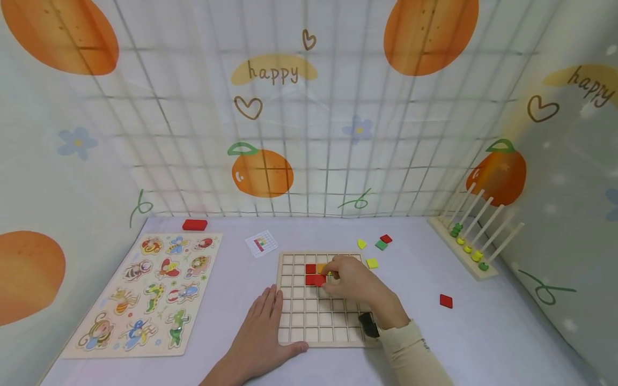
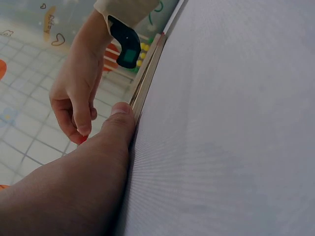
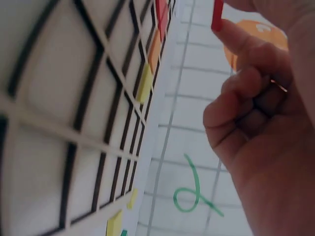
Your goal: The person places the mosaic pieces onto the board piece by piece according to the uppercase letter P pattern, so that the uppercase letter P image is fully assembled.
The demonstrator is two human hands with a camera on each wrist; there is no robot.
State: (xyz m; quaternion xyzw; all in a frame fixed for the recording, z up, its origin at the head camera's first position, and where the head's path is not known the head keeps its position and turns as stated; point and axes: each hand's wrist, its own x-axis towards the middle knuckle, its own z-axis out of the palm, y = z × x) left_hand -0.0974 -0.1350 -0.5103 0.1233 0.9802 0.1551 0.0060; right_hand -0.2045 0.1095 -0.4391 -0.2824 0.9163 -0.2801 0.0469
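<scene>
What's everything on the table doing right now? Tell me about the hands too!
Left hand: fingers straight, touching the grid board
Right hand: pinching a red tile
Grid board: partly filled
Pattern card: lying flat
Square yellow tile: off the board
Far-right red tile: off the board
Bead stand: beads on its pegs
Picture puzzle: lying flat
</scene>
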